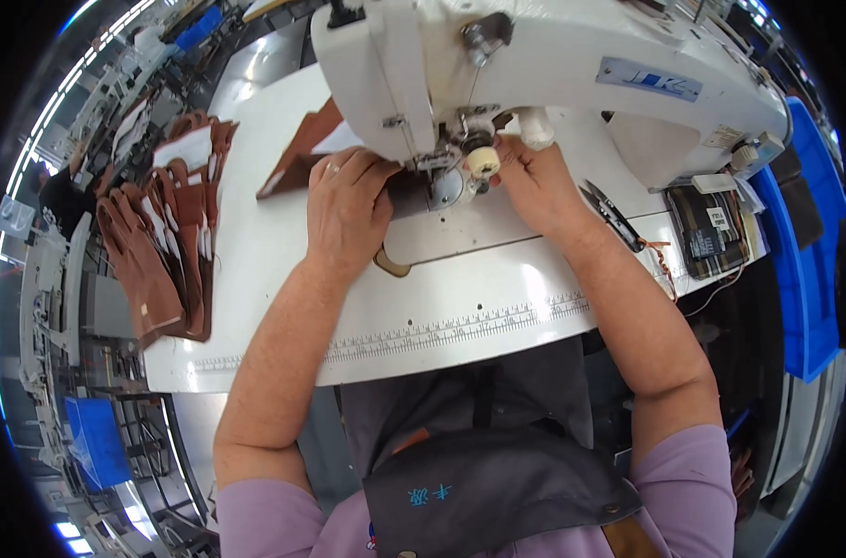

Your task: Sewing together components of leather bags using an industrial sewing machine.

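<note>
A white sewing machine stands over the table, its presser foot and needle area between my two hands. A brown leather piece with a white patch lies left of the needle and runs in under the machine head. My left hand rests on its near edge, fingers bent and closed on it close to the foot. Right of the foot, my right hand has its fingers drawn together. The round cream knob and nearby machine parts partly cover those fingertips, so what they grip is hidden.
Stacked brown leather pieces with straps hang over the table's left side. Black-handled snips and a dark plaid pouch lie at right. A printed ruler follows the front edge. Blue bins stand beyond the right side.
</note>
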Action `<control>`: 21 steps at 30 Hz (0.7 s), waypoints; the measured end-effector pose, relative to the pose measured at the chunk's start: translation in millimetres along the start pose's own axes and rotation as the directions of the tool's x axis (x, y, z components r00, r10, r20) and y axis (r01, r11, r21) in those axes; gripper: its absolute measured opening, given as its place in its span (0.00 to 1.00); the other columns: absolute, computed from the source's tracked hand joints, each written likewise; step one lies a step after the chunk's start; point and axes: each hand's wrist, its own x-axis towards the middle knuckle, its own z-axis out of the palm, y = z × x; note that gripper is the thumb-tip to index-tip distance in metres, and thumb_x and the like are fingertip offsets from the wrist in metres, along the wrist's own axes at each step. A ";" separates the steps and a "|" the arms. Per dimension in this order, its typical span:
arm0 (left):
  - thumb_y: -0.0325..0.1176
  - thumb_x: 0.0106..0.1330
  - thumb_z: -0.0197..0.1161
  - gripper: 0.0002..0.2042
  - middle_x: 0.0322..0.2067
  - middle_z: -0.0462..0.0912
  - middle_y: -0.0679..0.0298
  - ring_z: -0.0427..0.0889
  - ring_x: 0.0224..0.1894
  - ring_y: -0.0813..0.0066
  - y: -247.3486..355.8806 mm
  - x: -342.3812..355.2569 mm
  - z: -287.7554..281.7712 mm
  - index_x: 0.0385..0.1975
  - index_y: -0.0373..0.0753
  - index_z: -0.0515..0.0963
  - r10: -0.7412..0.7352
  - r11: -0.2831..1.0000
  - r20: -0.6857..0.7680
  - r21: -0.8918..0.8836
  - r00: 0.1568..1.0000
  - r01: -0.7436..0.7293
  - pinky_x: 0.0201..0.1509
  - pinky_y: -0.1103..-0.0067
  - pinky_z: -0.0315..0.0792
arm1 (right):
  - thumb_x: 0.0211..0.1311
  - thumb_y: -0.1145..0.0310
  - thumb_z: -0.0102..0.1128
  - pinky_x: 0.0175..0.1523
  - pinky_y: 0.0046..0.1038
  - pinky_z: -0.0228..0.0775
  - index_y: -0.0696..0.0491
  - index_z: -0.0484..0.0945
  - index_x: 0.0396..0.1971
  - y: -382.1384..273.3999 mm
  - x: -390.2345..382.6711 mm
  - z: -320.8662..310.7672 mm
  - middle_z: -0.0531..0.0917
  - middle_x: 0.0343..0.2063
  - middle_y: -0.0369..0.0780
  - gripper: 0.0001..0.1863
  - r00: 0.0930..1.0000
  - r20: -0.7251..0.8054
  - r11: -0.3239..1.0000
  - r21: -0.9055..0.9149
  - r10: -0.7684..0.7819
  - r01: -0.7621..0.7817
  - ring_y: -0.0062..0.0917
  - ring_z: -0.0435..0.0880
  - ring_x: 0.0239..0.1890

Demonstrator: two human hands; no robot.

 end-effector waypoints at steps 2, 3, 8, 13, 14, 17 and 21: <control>0.20 0.50 0.63 0.17 0.41 0.81 0.62 0.78 0.47 0.58 1.8 -1.1 1.3 0.42 0.39 0.81 -0.061 0.998 -0.036 0.028 0.997 0.063 0.56 0.65 0.68 | 0.73 0.38 0.42 0.38 0.35 0.74 0.54 0.85 0.25 -10.0 -4.8 0.3 0.84 0.21 0.44 0.36 0.998 0.022 0.997 -0.064 0.053 -0.051 0.41 0.85 0.29; 0.20 0.48 0.64 0.19 0.41 0.79 0.60 0.78 0.47 0.57 2.5 -2.7 2.6 0.43 0.39 0.79 -0.149 0.987 -0.067 0.044 0.987 0.152 0.56 0.63 0.66 | 0.73 0.38 0.42 0.38 0.35 0.74 0.54 0.85 0.25 -14.5 -7.1 -1.9 0.84 0.21 0.44 0.36 0.999 -0.001 0.998 -0.060 0.034 -0.034 0.41 0.85 0.29; 0.20 0.56 0.64 0.15 0.43 0.78 0.52 0.76 0.45 0.45 -8.0 -4.3 5.6 0.45 0.34 0.77 -0.204 0.953 0.169 -0.191 0.964 0.235 0.47 0.58 0.71 | 0.75 0.45 0.39 0.41 0.39 0.75 0.51 0.85 0.25 -26.2 -10.7 -3.7 0.85 0.22 0.42 0.31 0.993 0.110 0.979 -0.196 -0.039 0.060 0.42 0.85 0.30; 0.22 0.58 0.64 0.12 0.42 0.80 0.49 0.78 0.45 0.46 -24.6 4.5 19.2 0.43 0.35 0.79 -0.150 0.976 0.217 -0.125 0.965 0.180 0.48 0.59 0.72 | 0.75 0.52 0.41 0.40 0.45 0.72 0.51 0.82 0.25 -20.5 -11.8 -3.1 0.83 0.24 0.45 0.26 0.964 0.226 0.931 -0.303 -0.138 0.204 0.46 0.82 0.29; 0.23 0.59 0.63 0.11 0.41 0.81 0.49 0.79 0.45 0.46 -28.4 6.4 21.2 0.42 0.35 0.80 -0.147 0.974 0.263 -0.128 0.954 0.185 0.47 0.59 0.73 | 0.75 0.52 0.41 0.40 0.45 0.72 0.51 0.82 0.25 -21.7 -10.9 -2.6 0.83 0.24 0.45 0.26 0.964 0.224 0.930 -0.303 -0.144 0.210 0.46 0.82 0.29; 0.27 0.61 0.62 0.09 0.38 0.83 0.48 0.80 0.43 0.45 -31.4 6.0 31.7 0.40 0.36 0.82 -0.242 0.969 0.273 0.011 0.931 0.249 0.47 0.58 0.73 | 0.75 0.52 0.41 0.41 0.46 0.72 0.52 0.82 0.25 -23.7 -8.5 -2.3 0.83 0.25 0.47 0.26 0.961 0.251 0.907 -0.367 -0.118 0.207 0.47 0.81 0.30; 0.32 0.64 0.59 0.08 0.37 0.83 0.49 0.81 0.43 0.45 -24.7 18.7 32.8 0.37 0.37 0.82 -0.388 0.921 0.230 0.124 0.892 0.369 0.47 0.57 0.74 | 0.75 0.52 0.41 0.42 0.46 0.71 0.52 0.83 0.25 -14.1 -7.3 -2.1 0.83 0.25 0.47 0.27 0.959 0.251 0.925 -0.319 -0.129 0.208 0.47 0.81 0.31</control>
